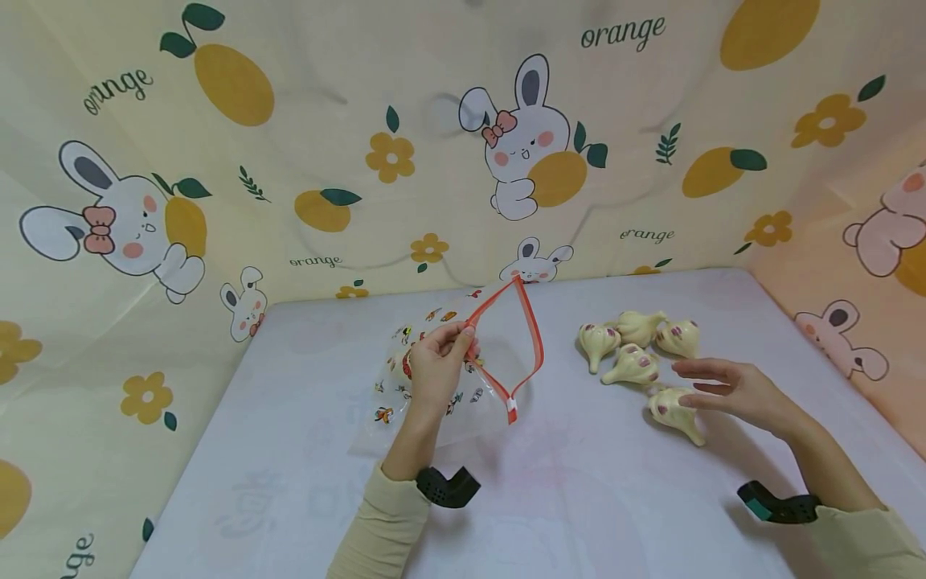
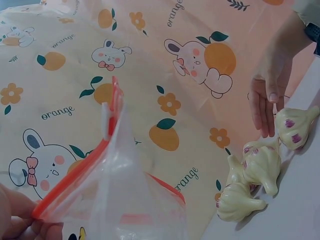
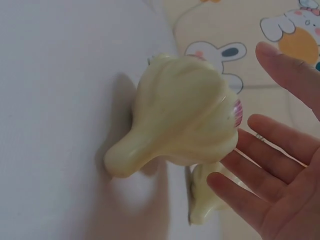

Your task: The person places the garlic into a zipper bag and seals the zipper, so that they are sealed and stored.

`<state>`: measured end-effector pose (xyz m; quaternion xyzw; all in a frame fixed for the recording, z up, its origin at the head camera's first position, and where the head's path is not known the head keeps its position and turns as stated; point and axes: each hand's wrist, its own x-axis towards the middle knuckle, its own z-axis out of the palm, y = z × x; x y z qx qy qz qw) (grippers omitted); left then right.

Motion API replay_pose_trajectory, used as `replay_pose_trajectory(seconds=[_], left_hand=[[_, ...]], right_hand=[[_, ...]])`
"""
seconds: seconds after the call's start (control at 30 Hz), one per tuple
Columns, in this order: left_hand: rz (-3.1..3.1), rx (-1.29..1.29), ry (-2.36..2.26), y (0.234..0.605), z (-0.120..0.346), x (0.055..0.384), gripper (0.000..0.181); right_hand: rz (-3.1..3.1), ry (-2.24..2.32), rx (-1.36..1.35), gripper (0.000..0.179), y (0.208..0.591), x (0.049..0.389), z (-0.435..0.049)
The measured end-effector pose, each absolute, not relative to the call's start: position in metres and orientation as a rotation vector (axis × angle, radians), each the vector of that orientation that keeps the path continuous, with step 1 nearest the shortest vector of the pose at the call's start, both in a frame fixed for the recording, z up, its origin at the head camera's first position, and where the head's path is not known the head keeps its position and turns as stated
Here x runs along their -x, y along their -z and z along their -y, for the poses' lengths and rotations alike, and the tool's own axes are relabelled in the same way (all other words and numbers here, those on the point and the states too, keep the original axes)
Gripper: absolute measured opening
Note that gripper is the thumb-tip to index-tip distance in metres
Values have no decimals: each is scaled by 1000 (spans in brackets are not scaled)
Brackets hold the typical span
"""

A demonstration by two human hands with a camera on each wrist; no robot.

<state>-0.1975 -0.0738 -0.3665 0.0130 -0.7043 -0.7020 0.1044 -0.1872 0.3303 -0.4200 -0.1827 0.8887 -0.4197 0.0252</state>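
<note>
A clear plastic zip bag (image 1: 394, 406) with small coloured prints lies over the left middle of the table. My left hand (image 1: 436, 366) pinches its red-edged rim (image 1: 537, 342), and the mouth gapes to the right. A white slider (image 1: 512, 404) sits at the near corner of that rim. Right of the bag, my right hand (image 1: 745, 394) hovers beside the nearest garlic bulb (image 3: 185, 110), palm toward it and fingers spread. This cream bulb with purple patches lies on its side. Several more garlic bulbs (image 1: 631, 366) lie grouped just behind it.
The white table (image 1: 579, 498) carries the bag and the garlic. Printed cloth (image 1: 434, 80) with rabbits and oranges hangs behind it and at both sides. A black band with a camera (image 1: 777, 505) is on the right wrist, another (image 1: 448, 487) on the left.
</note>
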Motion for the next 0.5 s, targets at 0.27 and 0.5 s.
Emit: replay_pose_trajectory(seconds=[0.27, 0.5], left_hand=[[2064, -31, 2066, 368, 74, 199, 19], [2059, -35, 2074, 369, 74, 200, 19]], right_hand=[[-2727, 1216, 492, 51, 424, 186, -335], [-2687, 1191, 462, 54, 429, 187, -338]])
